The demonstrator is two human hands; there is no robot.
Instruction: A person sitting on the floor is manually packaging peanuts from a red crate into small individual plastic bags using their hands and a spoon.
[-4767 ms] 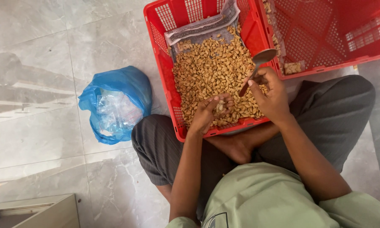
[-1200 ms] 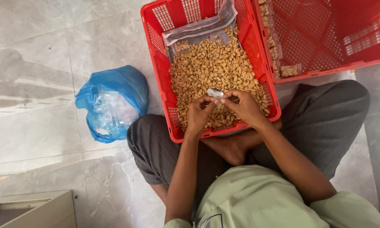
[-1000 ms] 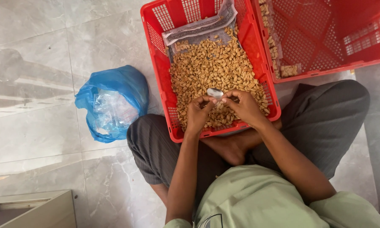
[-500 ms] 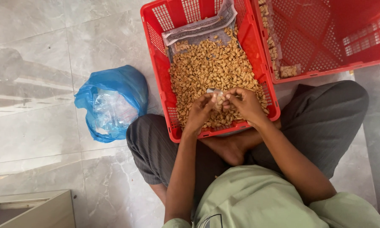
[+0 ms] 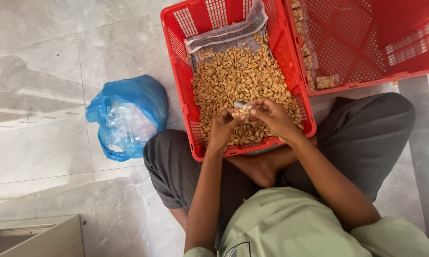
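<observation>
I sit cross-legged on the floor with a red plastic crate (image 5: 177, 71) against my legs. It is lined with paper (image 5: 224, 34) and holds a heap of pale brown nuts (image 5: 238, 76). Both hands meet over the near part of the heap. My left hand (image 5: 220, 132) and my right hand (image 5: 275, 119) pinch a small clear packet (image 5: 240, 104) between their fingertips. The packet seems to hold a few nuts; most of it is hidden by the fingers.
A second red crate (image 5: 367, 45) stands to the right, with a few nuts along its left wall. A blue plastic bag (image 5: 129, 116) holding clear plastic lies on the marble floor at my left knee. A pale box corner (image 5: 38, 235) shows at the bottom left.
About five seconds ago my right hand held a spoon over the nuts; the spoon is out of sight now. Both hands have closed on the small packet and have barely shifted in the last second.
</observation>
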